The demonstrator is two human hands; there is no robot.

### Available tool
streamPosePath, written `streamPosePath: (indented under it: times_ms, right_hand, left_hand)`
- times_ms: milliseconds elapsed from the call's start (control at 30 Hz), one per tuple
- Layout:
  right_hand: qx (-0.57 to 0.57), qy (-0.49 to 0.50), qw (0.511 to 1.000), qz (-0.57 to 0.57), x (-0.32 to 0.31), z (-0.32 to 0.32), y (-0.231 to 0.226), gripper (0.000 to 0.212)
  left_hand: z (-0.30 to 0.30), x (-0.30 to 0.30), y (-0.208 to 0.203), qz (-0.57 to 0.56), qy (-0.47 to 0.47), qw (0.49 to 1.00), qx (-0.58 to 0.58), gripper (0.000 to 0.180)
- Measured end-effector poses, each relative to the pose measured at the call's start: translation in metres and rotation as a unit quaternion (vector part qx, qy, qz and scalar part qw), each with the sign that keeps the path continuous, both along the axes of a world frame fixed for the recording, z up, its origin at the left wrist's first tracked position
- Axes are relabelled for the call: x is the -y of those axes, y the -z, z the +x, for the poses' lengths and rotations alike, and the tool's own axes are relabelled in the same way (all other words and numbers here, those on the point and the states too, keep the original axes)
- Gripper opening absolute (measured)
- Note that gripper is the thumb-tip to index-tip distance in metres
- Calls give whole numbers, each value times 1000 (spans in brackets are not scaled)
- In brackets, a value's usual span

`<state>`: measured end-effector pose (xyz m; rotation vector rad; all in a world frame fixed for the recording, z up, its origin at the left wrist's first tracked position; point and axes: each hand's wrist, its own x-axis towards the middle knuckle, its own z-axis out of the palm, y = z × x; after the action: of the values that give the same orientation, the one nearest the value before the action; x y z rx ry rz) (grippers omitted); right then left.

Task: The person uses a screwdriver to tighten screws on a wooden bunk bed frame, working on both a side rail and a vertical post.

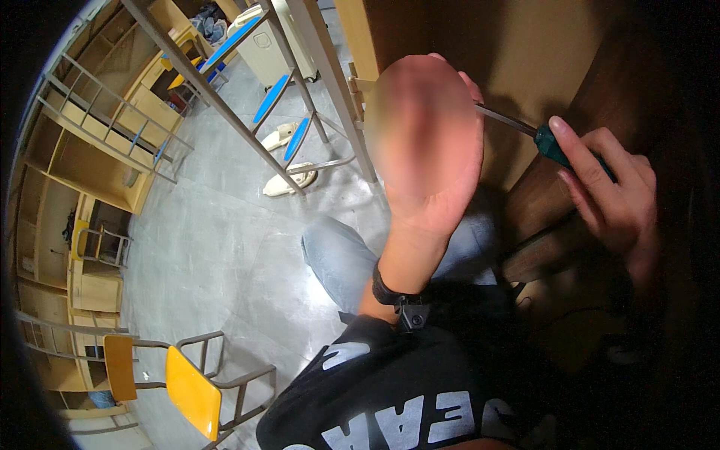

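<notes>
My right hand (619, 180) grips a screwdriver (551, 144) by its dark green handle, with the index finger laid along it. Its metal shaft points left, and the tip disappears behind my left hand (431, 142). That left hand is raised beside a wooden panel (547, 45), with a black strap and a small camera (411, 313) on the wrist. A blurred patch covers most of its palm and fingers, so what it touches or holds is hidden. A small wooden piece (364, 85) shows by its left edge, close to a metal post.
Left of my hands stands a metal ladder with blue treads (271, 99). Pale shoes (289, 180) lie on the grey floor below it, and a light suitcase (264, 49) stands behind. A yellow chair (193, 390) is at the lower left; wooden desks and shelves line the far left.
</notes>
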<state>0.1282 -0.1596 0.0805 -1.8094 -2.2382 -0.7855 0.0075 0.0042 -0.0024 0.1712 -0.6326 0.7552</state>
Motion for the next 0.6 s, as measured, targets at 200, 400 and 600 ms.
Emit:
streamPosePath:
  times_ms: [200,400,600]
  right_hand:
    - [34,17,999,-21,3,-18,-18,57]
    - [-221,-43,973,-40,-3,-3,-7,49]
    - [-747,46,612,-256,-8,15,-20,53]
  left_hand:
    - [4,1,-2,-93,15,995,14,15]
    - [5,3,0,-89,-42,995,-14,14]
    - [14,3,-5,-92,-57,994,1,12]
